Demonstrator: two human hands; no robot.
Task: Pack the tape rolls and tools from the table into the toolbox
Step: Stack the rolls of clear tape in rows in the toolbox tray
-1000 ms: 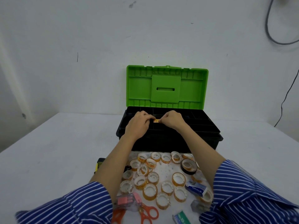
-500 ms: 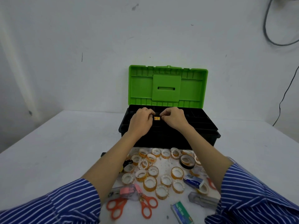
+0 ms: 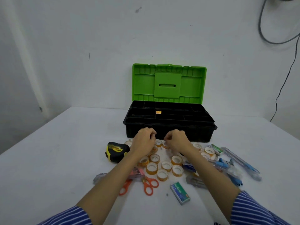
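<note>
The black toolbox [image 3: 170,133] stands open with its green lid [image 3: 168,83] upright. One small tape roll [image 3: 158,112] lies in a middle compartment of its top tray. Several small orange-and-clear tape rolls [image 3: 151,168] lie on the table in front of the box. My left hand [image 3: 142,142] and my right hand [image 3: 177,140] hover low over the far edge of that pile, fingers curled downward. My right fingertips are at a roll [image 3: 165,145]. The hands' backs hide whether either one grips a roll.
A yellow-black tape measure [image 3: 116,151] lies left of the rolls. Orange scissors [image 3: 146,185], a pink stapler [image 3: 136,173] and a green staple box [image 3: 180,193] lie nearer me. Blue utility knives [image 3: 241,162] and clips lie at the right. The table ends at the wall behind the box.
Both hands left the small roll in the toolbox tray and drew back toward me, down to the tape pile in front of the box. The camera tilted, showing more of the table.
</note>
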